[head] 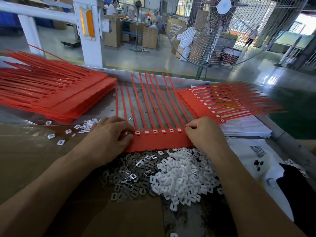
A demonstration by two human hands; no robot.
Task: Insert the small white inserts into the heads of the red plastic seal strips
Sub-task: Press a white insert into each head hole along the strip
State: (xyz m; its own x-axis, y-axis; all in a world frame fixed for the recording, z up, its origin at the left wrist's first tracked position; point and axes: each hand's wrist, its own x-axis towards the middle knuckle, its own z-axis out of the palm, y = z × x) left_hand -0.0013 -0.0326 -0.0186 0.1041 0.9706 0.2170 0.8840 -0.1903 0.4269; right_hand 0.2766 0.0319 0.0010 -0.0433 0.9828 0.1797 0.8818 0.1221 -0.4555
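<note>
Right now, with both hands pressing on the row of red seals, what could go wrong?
The left hand covers the row's left end, so an empty head there might go unnoticed. The metal clips lie touching the white inserts, so pieces might get mixed. Loose pieces near the blank stack could slip under it.

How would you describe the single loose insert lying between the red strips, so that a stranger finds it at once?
Start at the flat red plastic sheet of joined seal strips that both hands press down in the middle of the metal table. Follow its thin tails away from the left hand. Just beyond the knuckles lies one small white square insert, alone on bare metal between two tails, not seated in a head.
</note>
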